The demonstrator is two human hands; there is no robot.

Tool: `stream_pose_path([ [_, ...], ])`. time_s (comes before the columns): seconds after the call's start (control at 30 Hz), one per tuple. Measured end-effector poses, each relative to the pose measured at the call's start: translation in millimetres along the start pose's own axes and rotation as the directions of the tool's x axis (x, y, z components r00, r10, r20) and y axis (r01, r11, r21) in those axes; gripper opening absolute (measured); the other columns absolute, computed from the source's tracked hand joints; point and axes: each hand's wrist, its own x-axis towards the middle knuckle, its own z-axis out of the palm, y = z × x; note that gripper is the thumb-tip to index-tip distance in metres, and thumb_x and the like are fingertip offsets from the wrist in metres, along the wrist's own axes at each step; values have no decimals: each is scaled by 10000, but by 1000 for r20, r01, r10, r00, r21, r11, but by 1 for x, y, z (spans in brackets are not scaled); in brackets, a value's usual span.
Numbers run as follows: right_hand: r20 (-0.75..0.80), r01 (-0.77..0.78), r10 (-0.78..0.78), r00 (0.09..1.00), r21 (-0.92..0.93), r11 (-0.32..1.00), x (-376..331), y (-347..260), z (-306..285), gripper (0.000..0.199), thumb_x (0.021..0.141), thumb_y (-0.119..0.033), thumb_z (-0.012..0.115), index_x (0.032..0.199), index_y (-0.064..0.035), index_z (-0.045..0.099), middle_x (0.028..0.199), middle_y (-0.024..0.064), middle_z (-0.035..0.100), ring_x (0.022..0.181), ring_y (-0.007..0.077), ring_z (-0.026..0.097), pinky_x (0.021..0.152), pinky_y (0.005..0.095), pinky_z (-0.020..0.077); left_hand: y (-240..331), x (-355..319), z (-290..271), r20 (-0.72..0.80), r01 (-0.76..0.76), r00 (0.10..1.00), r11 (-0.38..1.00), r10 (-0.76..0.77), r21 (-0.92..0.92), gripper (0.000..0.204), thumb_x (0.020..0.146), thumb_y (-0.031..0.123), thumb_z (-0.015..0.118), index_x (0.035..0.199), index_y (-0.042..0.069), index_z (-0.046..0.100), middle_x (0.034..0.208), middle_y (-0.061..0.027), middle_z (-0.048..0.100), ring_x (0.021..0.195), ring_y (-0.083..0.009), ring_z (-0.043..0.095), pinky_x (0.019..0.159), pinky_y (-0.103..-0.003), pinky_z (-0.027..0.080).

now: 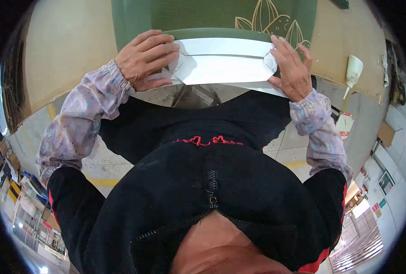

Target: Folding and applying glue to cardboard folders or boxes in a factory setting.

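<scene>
So the white folded card piece point(223, 64) sits at 12 o'clock on the green sheet point(203, 18), near the tabletop point(61, 50) edge. Left hand point(148, 59) presses flat on its left end, fingers spread; right hand point(292, 68) pinches the right corner. I'd keep both creases pinned evenly. Only container: a white bottle point(352, 71) at 2 o'clock, contents hidden.

White folded card point(223, 64), green box point(203, 16) with gold leaf motif point(269, 20), lilac floral sleeve covers point(82, 121), black jacket point(203, 192)
</scene>
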Motion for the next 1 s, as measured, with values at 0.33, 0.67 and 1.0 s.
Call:
stream_pose_path([
  [0.33, 16, -17, 16, 1000, 119, 993, 4, 3, -1, 523, 650, -154, 751, 1095, -117, 478, 1387, 89, 487, 1277, 241, 468, 1063, 505, 234, -10, -4, 4, 33, -26, 999, 1000, 26, -15, 364, 785, 289, 686, 1096, 137, 572, 1234, -50, 550, 1217, -237, 475, 1071, -451, 301],
  [0.67, 104, -69, 54, 993, 140, 988, 4, 4, -4, 470, 691, -75, 715, 1092, -118, 475, 1426, 84, 444, 1318, 252, 424, 1094, 564, 188, -13, -6, 10, -80, -33, 996, 999, 29, -39, 337, 758, 265, 712, 1053, 171, 580, 1230, -41, 552, 1207, -219, 484, 1018, -489, 303],
  [1.0, 17, -113, 113, 993, 260, 959, -6, 0, 11, 560, 723, -149, 734, 1189, -120, 424, 1406, 42, 457, 1293, 244, 448, 1078, 609, 211, -4, -8, 12, -151, -56, 987, 998, 52, -21, 344, 700, 188, 717, 1010, 104, 593, 1200, -102, 584, 1136, -300, 548, 971, -516, 356],
])
